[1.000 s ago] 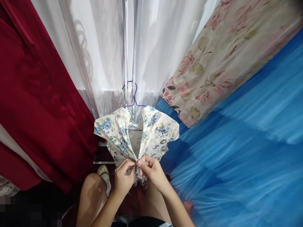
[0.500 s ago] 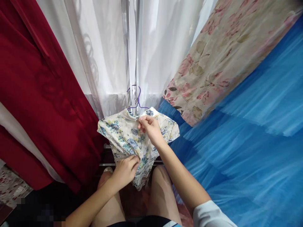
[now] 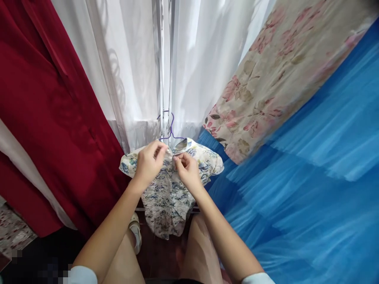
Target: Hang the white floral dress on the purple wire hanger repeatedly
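Observation:
A small white shirt with a blue flower print (image 3: pixel 167 197) hangs on a purple hanger (image 3: pixel 171 128) from a metal rail in front of me. My left hand (image 3: pixel 149 163) pinches the shirt's collar edge on the left side of the opening. Just beside it, my right hand (image 3: pixel 185 169) pinches the right edge of the opening near the neck. Both hands meet at the top of the shirt front, fingers closed on the cloth. The shirt front hangs closed below my hands.
A dark red curtain (image 3: pixel 44 118) hangs at the left and sheer white curtains (image 3: pixel 130 71) behind the shirt. A floral fabric (image 3: pixel 275 71) and blue netting (image 3: pixel 310 189) fill the right. My knees and a light shoe (image 3: pixel 135 232) show below.
Both hands rose from the shirt's lower front to its collar; the right went first, then the left. The open front of the shirt is now closed.

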`<state>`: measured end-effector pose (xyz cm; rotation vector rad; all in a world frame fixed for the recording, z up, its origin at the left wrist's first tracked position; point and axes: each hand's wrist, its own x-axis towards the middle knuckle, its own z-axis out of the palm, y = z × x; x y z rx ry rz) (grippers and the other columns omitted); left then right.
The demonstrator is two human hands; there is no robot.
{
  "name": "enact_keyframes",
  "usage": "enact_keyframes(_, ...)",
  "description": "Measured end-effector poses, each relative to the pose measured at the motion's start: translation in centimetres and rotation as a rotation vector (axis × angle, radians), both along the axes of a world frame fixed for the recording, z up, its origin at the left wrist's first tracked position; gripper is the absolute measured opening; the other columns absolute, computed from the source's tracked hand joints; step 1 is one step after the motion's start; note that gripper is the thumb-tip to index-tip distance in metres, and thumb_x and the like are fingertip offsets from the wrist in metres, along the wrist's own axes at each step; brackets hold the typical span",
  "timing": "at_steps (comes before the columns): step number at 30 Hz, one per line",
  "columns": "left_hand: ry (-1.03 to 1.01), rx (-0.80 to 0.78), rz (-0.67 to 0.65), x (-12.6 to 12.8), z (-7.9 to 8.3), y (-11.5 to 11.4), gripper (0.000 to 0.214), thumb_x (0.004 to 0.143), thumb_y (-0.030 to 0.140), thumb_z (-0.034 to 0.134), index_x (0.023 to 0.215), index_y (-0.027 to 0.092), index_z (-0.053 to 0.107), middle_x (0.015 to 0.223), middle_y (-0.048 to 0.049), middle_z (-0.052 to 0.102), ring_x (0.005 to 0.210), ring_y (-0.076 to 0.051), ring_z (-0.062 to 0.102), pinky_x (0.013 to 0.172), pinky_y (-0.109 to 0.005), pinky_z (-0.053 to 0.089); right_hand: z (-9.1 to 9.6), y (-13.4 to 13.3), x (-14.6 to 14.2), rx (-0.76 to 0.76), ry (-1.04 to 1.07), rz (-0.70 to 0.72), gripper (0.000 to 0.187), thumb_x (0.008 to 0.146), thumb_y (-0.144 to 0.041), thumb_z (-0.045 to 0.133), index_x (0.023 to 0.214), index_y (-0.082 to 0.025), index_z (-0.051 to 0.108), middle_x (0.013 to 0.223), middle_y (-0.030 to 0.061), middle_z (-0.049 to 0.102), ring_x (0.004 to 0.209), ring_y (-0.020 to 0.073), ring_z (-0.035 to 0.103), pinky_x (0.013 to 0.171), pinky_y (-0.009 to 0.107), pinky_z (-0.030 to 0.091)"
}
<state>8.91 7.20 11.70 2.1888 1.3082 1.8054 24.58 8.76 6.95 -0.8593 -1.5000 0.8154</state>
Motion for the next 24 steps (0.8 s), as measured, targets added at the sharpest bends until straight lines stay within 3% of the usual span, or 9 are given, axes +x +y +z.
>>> enact_keyframes(3,-0.232,0.067,0.121,-3.8,-0.2,1.7,0.020,0.093,0.033,0.057,0.091,0.015,0.065,0.081,-0.0015,0.065,0.078,-0.015,0.062,0.075,-0.024,0.046,-1.4,0.0,0.1,-0.052,0.005,0.032,0.028,0.089,-0.043,0.059,0.074,-0.020,0.053,0.056,-0.0043,0.049,0.049,0.0114,0.043,0.050,0.024,0.032)
enact_keyframes(5,-0.407,0.044,0.144,-7.2,-1.6,3.4,0.023,0.091,0.036,0.059,0.089,0.014,0.065,0.079,-0.0013,0.063,0.077,-0.013,0.060,0.074,-0.022,0.046,-1.9,-0.6,0.1,-0.066,-0.004,0.074,0.028,0.090,-0.042,0.058,0.074,-0.020,0.052,0.056,-0.0051,0.046,0.050,0.0110,0.041,0.050,0.024,0.030)
enact_keyframes(8,-0.806,-0.154,0.112,-10.8,-6.0,5.7,0.027,0.088,0.040,0.060,0.085,0.013,0.061,0.075,0.0001,0.060,0.070,-0.010,0.056,0.070,-0.021,0.045,-2.3,-1.6,-0.2,-0.062,-0.072,0.095,0.028,0.091,-0.039,0.058,0.073,-0.020,0.051,0.055,-0.0058,0.043,0.050,0.0107,0.038,0.050,0.024,0.028)
enact_keyframes(10,-0.908,-0.272,0.109,-11.3,-9.9,6.4,0.033,0.086,0.046,0.058,0.081,0.014,0.057,0.069,0.0011,0.058,0.065,-0.010,0.054,0.065,-0.021,0.044,-2.9,-2.1,-0.4,-0.082,-0.095,0.109,0.028,0.091,-0.040,0.058,0.072,-0.020,0.050,0.054,-0.0058,0.044,0.049,0.0108,0.038,0.050,0.024,0.029)
enact_keyframes(13,-0.914,-0.444,0.056,-9.6,-15.0,5.7,0.040,0.079,0.053,0.061,0.081,0.013,0.056,0.066,0.0000,0.059,0.062,-0.012,0.055,0.061,-0.023,0.045,-4.7,-2.1,0.1,-0.149,-0.041,0.103,0.029,0.091,-0.043,0.057,0.074,-0.020,0.051,0.055,-0.0050,0.048,0.049,0.0112,0.041,0.050,0.024,0.030)
enact_keyframes(16,-0.868,-0.612,-0.051,-6.8,-18.1,4.1,0.044,0.074,0.055,0.064,0.084,0.013,0.059,0.071,-0.0037,0.064,0.064,-0.015,0.060,0.063,-0.027,0.048,-7.6,-1.8,2.5,-0.218,0.019,-0.003,0.031,0.090,-0.047,0.058,0.074,-0.020,0.054,0.056,-0.0038,0.052,0.050,0.0120,0.044,0.051,0.025,0.033)
enact_keyframes(20,-0.724,-0.772,-0.226,-3.4,-19.5,2.4,0.039,0.068,0.049,0.072,0.080,0.013,0.065,0.070,-0.0060,0.067,0.067,-0.019,0.063,0.070,-0.033,0.050,-12.0,-2.0,6.7,-0.301,-0.001,-0.196,0.035,0.086,-0.052,0.058,0.074,-0.019,0.056,0.054,-0.0037,0.052,0.049,0.0129,0.044,0.051,0.026,0.035)
enact_keyframes(24,-0.603,-0.795,-0.383,-0.2,-18.5,1.2,0.035,0.073,0.049,0.070,0.078,0.014,0.068,0.078,-0.0071,0.069,0.080,-0.023,0.063,0.079,-0.035,0.050,-15.5,-3.2,8.8,-0.367,-0.085,-0.206,0.034,0.082,-0.050,0.059,0.068,-0.019,0.058,0.049,-0.0032,0.052,0.045,0.0134,0.044,0.047,0.026,0.035)
